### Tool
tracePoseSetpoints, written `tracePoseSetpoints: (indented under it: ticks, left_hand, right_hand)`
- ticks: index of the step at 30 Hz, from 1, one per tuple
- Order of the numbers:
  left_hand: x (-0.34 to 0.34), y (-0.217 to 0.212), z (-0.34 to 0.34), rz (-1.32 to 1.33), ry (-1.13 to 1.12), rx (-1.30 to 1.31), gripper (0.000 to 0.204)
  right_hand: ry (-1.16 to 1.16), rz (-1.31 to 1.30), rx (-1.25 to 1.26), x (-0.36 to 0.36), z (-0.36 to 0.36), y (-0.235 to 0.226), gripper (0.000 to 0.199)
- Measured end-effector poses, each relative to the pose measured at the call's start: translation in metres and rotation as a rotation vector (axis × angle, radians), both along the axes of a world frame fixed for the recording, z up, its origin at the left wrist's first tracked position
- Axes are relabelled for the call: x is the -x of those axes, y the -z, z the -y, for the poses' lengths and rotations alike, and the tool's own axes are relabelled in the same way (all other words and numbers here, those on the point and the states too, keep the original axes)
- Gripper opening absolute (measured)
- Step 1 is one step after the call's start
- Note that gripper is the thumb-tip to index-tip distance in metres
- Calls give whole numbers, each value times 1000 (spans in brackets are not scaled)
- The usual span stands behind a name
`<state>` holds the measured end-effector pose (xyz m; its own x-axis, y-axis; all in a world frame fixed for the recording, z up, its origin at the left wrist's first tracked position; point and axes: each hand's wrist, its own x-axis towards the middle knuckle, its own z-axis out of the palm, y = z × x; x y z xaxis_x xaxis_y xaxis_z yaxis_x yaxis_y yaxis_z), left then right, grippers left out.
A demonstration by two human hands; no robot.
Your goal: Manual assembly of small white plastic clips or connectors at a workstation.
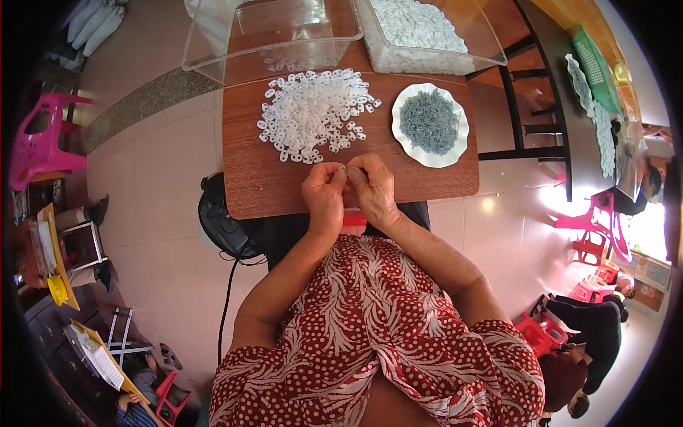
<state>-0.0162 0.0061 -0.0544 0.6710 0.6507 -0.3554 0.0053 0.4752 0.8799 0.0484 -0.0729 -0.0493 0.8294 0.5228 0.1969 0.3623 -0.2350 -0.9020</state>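
Note:
My left hand (326, 193) and my right hand (373, 188) meet over the near edge of the brown wooden table (427, 186). Thumbs and index fingers of both are pinched together, tip to tip. Whatever they hold is too small to make out. Just beyond my fingers spreads a loose heap of small white plastic pieces with holes (313, 110). To the right of the heap is a white scalloped plate (459, 142), and on it lies a mound of tiny grey-blue pieces (428, 121).
At the table's far side stand a clear plastic bin (206, 53) and another bin (420, 62) full of white pieces. A black bag (226, 220) is by the table's left edge. Pink plastic chairs (50, 139) and other people sit around the room; a dark table (551, 92) is at right.

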Motion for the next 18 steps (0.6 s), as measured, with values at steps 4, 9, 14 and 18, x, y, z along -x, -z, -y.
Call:
tracePoseSetpoints:
  ticks: [4, 9, 14, 18]
  left_hand:
    - [2, 2, -18, -24, -1, 70, 6]
    - [7, 2, -32, -23, -42, 129, 8]
    - [8, -4, -38, 25, -67, 126, 9]
    - [11, -4, -42, 24, -88, 120, 9]
  right_hand:
    - [-16, -84, -42, -12, -8, 7, 8]
    - [43, 274, 159, -50, -44, 27, 17]
    - [-9, 442, 349, -56, -70, 42, 15]
    - [3, 532, 399, -54, -78, 51, 15]
